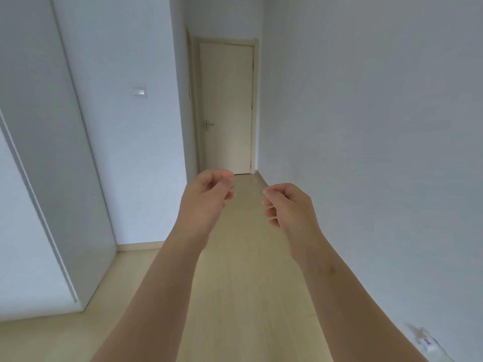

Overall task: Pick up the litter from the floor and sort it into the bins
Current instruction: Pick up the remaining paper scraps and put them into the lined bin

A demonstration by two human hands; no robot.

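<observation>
Low at the near right, at the foot of the right wall, is a small white scrap (425, 341) with a blue mark. It is too blurred to tell what it is. Both bare forearms reach forward above the pale wood floor (235, 296), well apart from the scrap. The left hand (209, 194) is raised with its fingers loosely curled and its thumb close to the forefinger, holding nothing. The right hand (287, 205), near it with a gap between, is likewise loosely curled and empty, fingertips turned toward the left hand. At the far end stands a closed cream door (227, 108) with a metal handle (208, 124). On the left wall is a light switch (140, 91), with a tall white cupboard (39, 178) nearer.
</observation>
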